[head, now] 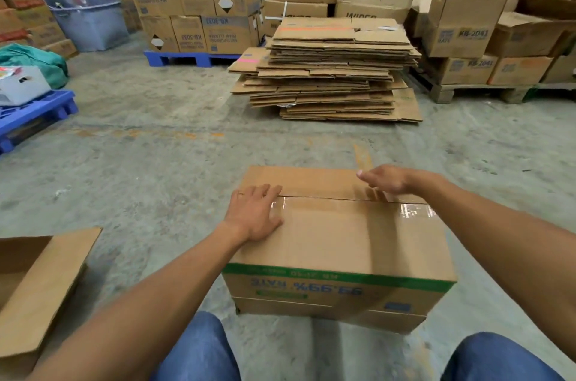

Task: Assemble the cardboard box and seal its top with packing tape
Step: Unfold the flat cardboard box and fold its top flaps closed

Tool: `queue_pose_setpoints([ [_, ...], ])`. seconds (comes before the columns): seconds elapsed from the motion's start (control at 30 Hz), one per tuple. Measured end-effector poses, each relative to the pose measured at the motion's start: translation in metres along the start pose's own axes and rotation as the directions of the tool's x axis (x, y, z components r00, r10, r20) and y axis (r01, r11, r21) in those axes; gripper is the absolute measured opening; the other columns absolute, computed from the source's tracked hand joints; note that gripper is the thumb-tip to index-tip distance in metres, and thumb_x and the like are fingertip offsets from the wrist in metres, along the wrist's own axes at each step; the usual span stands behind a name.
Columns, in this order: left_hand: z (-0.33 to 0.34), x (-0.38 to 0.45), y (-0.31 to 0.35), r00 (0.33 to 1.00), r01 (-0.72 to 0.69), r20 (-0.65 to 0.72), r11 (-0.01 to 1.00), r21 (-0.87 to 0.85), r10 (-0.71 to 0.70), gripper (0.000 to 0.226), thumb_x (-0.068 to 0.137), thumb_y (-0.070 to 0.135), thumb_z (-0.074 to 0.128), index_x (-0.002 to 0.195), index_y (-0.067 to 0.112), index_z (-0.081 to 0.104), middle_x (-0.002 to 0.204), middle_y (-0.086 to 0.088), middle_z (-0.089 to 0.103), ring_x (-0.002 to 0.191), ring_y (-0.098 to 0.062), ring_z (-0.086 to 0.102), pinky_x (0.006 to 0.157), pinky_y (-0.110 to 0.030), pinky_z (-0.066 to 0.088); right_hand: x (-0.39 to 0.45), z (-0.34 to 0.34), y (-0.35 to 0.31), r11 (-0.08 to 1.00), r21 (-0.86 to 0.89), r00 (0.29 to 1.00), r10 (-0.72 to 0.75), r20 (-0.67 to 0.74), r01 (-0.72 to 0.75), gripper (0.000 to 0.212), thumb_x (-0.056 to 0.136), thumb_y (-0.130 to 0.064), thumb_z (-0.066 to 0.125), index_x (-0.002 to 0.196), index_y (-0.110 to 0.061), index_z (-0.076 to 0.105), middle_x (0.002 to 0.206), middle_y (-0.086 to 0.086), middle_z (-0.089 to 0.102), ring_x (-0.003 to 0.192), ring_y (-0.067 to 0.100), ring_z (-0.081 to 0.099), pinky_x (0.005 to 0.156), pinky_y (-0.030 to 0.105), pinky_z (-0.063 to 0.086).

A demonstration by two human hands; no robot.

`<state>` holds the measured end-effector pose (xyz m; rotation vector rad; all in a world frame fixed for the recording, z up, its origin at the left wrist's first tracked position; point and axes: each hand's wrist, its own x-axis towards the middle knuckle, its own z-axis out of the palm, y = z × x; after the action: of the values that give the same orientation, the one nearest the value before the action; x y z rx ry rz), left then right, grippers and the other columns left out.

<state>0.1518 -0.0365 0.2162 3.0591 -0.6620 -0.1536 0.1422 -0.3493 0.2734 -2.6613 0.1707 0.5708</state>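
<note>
A closed cardboard box (pixel 343 240) with a green stripe and blue print stands on the concrete floor in front of my knees. Its two top flaps meet along a seam, and shiny clear packing tape (pixel 416 210) shows along that seam at both ends. My left hand (pixel 254 214) lies flat, fingers spread, on the left end of the seam. My right hand (pixel 385 179) hovers over the far flap near the right part of the seam, fingers extended and holding nothing. No tape roll is in view.
An open cardboard box (pixel 34 287) lies at the lower left. A tall stack of flattened cartons (pixel 333 69) sits ahead on the floor. Blue pallets (pixel 34 115) and stacked cartons (pixel 193 0) line the back, with a wooden pallet (pixel 473 90) of boxes at the right.
</note>
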Motion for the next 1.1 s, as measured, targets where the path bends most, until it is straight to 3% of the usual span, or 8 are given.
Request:
queue_pose_setpoints([
  [0.03,0.016,0.001,-0.001,0.997,0.051,0.059,0.998,-0.043,-0.049,0.072,0.09,0.066,0.033,0.153,0.036,0.013,0.163,0.003,0.014,0.149,-0.027,0.013,0.115,-0.055,0.013,-0.001,0.013,0.011,0.998,-0.062,0.999,-0.026,-0.025,0.024,0.049,0.099,-0.056,0.027,0.116,-0.027,0.062,0.125,0.003,0.057,0.113,0.023,0.054,0.099,0.032,0.037],
  [0.1,0.04,-0.002,-0.003,0.985,0.123,0.133,0.985,-0.124,-0.106,0.069,0.091,0.07,0.017,0.153,0.043,0.004,0.164,0.009,-0.003,0.15,-0.029,-0.004,0.115,-0.062,0.004,-0.004,0.044,0.041,0.985,-0.172,0.999,0.007,-0.05,-0.015,0.057,0.098,-0.06,0.023,0.139,-0.03,0.048,0.147,0.004,0.046,0.131,0.025,0.045,0.107,0.039,0.033],
  [0.2,0.053,-0.004,-0.004,0.987,0.143,0.095,0.976,-0.163,-0.128,0.068,0.089,0.073,0.011,0.151,0.048,0.0,0.163,0.014,-0.007,0.15,-0.028,-0.01,0.114,-0.063,0.005,-0.014,0.091,0.075,0.964,-0.258,0.988,0.027,-0.152,-0.066,0.065,0.095,-0.067,0.01,0.155,-0.042,0.002,0.165,-0.01,-0.004,0.152,0.019,-0.003,0.118,0.054,0.001],
  [0.27,0.053,-0.004,-0.003,0.987,0.152,0.081,0.973,-0.173,-0.14,0.068,0.089,0.073,0.012,0.151,0.048,0.001,0.163,0.016,-0.006,0.15,-0.026,-0.01,0.113,-0.063,0.01,-0.019,0.103,0.083,0.962,-0.268,0.973,-0.012,-0.231,-0.052,0.065,0.092,-0.068,0.003,0.153,-0.045,-0.004,0.164,-0.012,-0.009,0.151,0.015,-0.01,0.12,0.052,-0.005],
  [0.5,0.066,-0.025,0.02,0.987,0.161,0.019,0.973,-0.164,-0.16,0.074,0.085,0.077,0.01,0.152,0.045,0.001,0.163,0.015,-0.003,0.15,-0.028,-0.006,0.108,-0.063,0.017,-0.018,0.094,0.098,0.962,-0.271,0.961,-0.037,-0.276,-0.04,0.061,0.095,-0.064,0.008,0.153,-0.047,0.003,0.165,-0.012,-0.004,0.151,0.012,-0.005,0.12,0.05,-0.003],
  [0.73,0.065,-0.018,0.006,0.992,0.122,0.002,0.981,-0.151,-0.123,0.071,0.088,0.073,0.01,0.153,0.044,0.003,0.164,0.013,-0.004,0.15,-0.028,-0.008,0.113,-0.061,0.015,-0.02,0.098,0.077,0.97,-0.053,0.903,0.201,-0.379,-0.239,0.06,0.096,-0.062,0.017,0.152,-0.044,0.016,0.165,-0.014,0.005,0.151,0.023,0.0,0.111,0.068,0.011],
  [0.93,0.062,-0.024,-0.008,0.994,0.098,-0.024,0.982,-0.161,-0.103,0.066,0.092,0.069,0.019,0.152,0.046,0.008,0.164,0.013,0.002,0.151,-0.026,-0.003,0.113,-0.061,0.016,-0.046,0.125,0.055,0.964,-0.01,0.872,0.237,-0.428,-0.267,0.058,0.096,-0.055,0.018,0.151,-0.037,0.018,0.164,-0.01,0.008,0.15,0.029,0.001,0.103,0.071,0.02],
  [1.1,0.062,-0.031,0.009,0.994,0.106,-0.001,0.976,-0.188,-0.108,0.067,0.091,0.069,0.021,0.152,0.044,0.011,0.164,0.011,0.004,0.151,-0.028,-0.001,0.111,-0.064,0.018,-0.051,0.119,0.065,0.959,-0.016,0.878,0.253,-0.407,-0.284,0.058,0.096,-0.055,0.017,0.152,-0.037,0.018,0.164,-0.008,0.009,0.15,0.03,0.001,0.106,0.073,0.015],
])
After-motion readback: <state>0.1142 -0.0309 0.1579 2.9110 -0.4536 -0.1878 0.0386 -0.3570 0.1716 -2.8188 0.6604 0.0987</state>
